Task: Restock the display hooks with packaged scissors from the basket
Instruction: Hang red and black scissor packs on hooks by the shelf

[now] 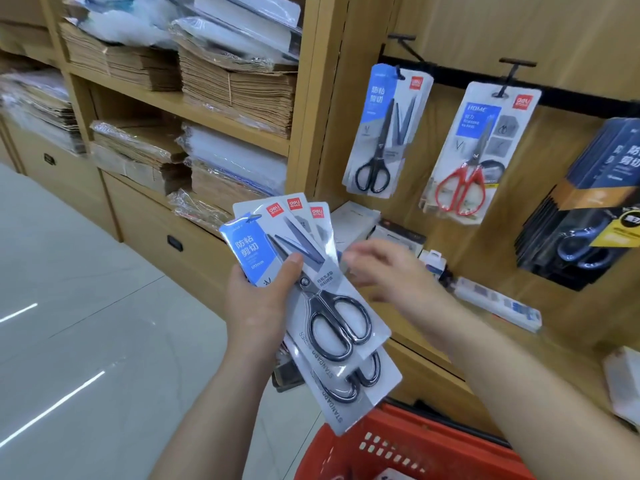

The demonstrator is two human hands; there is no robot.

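My left hand [258,303] grips a fanned stack of three packaged scissors [311,282], white cards with blue labels and black handles. My right hand [388,271] hovers just right of the stack, blurred, fingers spread toward the rear cards; whether it touches them I cannot tell. On the wooden panel two black display hooks hold one pack each: a black-handled pack [384,129] and a red-handled pack [474,154]. Dark packs [588,202] hang thickly at far right. The red basket [408,445] sits at the bottom, below the stack.
Wooden shelves [180,102] at left carry stacks of brown paper and plastic-wrapped sheets. Small boxed goods [491,299] lie on the ledge under the hooks. A white box [623,382] sits at the right edge. Grey tiled floor [86,341] spreads to the left.
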